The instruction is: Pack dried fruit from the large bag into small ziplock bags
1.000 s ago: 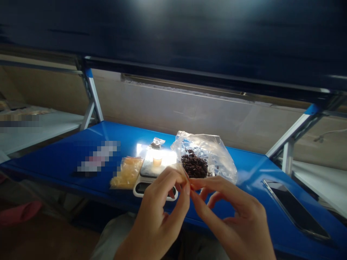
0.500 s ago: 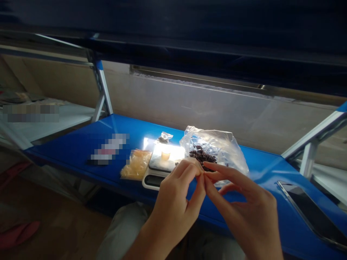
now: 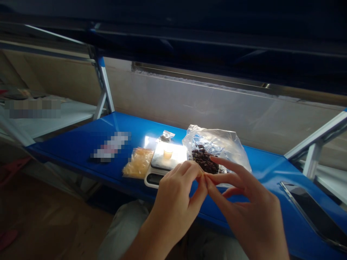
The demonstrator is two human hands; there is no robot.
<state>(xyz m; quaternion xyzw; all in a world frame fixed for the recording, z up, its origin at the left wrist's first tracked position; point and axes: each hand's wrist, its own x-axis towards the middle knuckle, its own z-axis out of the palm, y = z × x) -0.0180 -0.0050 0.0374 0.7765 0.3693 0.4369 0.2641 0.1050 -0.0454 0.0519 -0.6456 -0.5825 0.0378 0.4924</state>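
Note:
My left hand (image 3: 179, 193) and my right hand (image 3: 244, 198) meet fingertip to fingertip above the front of the blue shelf. Both pinch at the same spot; a thin, pale edge shows there, too small to name. Behind them lies an open clear plastic bag (image 3: 233, 144) with dark dried pieces (image 3: 203, 159) in it. Left of that bag is a white digital scale (image 3: 157, 162) with a small pale cup (image 3: 167, 154) on its plate. A stack of yellowish small plastic bags (image 3: 138, 164) rests beside the scale.
A smartphone (image 3: 311, 213) lies on the blue shelf (image 3: 70, 144) at the right. Behind the scale is a crumpled clear packet (image 3: 166, 135). A blurred-out item (image 3: 111, 146) is at the left. Metal posts (image 3: 107, 86) and a dark upper shelf (image 3: 173, 32) frame the space.
The view has shifted slightly, so the shelf things sit a little further right. Both hands keep their fingertips pinched together, with little visible movement.

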